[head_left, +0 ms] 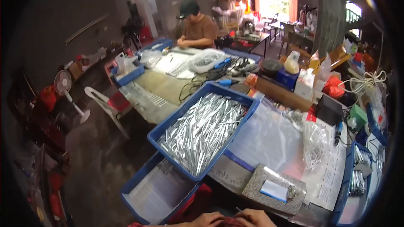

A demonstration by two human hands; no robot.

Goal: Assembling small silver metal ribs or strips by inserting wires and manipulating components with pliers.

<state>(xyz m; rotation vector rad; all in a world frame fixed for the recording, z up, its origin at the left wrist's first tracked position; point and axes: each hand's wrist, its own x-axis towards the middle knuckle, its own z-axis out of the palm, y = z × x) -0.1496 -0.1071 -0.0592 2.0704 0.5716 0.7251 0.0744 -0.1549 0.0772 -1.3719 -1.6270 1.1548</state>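
Observation:
At the lower edge my left hand (208, 219) is closed, its fingers curled; what it holds, if anything, is hidden. Close to its right, my right hand (256, 217) pinches a thin metal piece (240, 212), of which only a short end shows. Red checked cloth lies between and under both hands. Ahead stands a blue bin (155, 139) heaped with thin silvery metal strips (206, 128). Just beyond my right hand, a speckled stone slab (250, 185) carries a small blue-and-white block (274, 190) with tiny metal bits beside it.
A second blue bin (130, 193) sits lower, partly under the full one. Right of the slab lie a clear bag of thin pieces (314, 145) and a printed sheet (334, 180). Blue trays (343, 201) line the right side. Across the table a person (201, 31) works; a white fan (63, 82) stands left.

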